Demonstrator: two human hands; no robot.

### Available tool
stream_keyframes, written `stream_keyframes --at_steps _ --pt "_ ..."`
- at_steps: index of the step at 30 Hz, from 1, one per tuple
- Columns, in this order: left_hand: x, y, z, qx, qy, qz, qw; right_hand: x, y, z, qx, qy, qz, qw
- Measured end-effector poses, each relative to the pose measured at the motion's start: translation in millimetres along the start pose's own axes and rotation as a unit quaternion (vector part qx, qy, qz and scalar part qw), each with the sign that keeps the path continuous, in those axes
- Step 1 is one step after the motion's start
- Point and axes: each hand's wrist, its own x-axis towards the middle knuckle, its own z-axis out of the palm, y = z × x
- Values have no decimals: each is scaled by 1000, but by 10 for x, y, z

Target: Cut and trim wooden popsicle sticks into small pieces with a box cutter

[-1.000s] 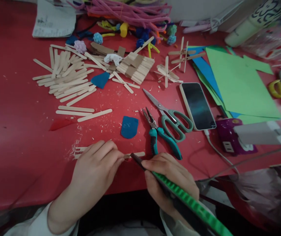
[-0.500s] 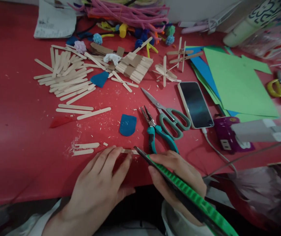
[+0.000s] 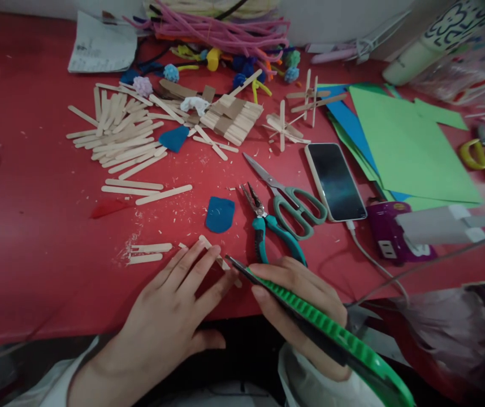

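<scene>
My left hand (image 3: 170,311) lies flat on the red table (image 3: 34,237) with fingers spread, its fingertips touching a short wooden craft stick (image 3: 215,257) that lies at an angle. My right hand (image 3: 297,308) is closed around a green and black utility knife (image 3: 331,333), whose blade tip (image 3: 234,263) points at the stick's near end. Two cut stick pieces (image 3: 149,252) lie just left of my left hand, with wood shavings around them.
Teal pliers (image 3: 268,229), green-handled scissors (image 3: 289,198), a phone (image 3: 336,181) and a blue felt piece (image 3: 220,215) lie beyond my hands. A pile of craft sticks (image 3: 119,135), pipe cleaners (image 3: 221,28), green paper (image 3: 407,147) and a purple power strip (image 3: 399,237) fill the rest.
My left hand went from pinching the stick to lying flat with spread fingers. The stick has turned from level to slanted, and the knife has drawn back slightly.
</scene>
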Motion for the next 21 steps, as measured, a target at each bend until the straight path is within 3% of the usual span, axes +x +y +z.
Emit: stream_keyframes --at_steps 12,21 --pt "-24 -41 45 -17 -13 0 1000 10 13 70 -17 30 -4 999" --pt "-43 -20 93 -7 -4 -11 1000 35 52 105 -24 20 -84 996"
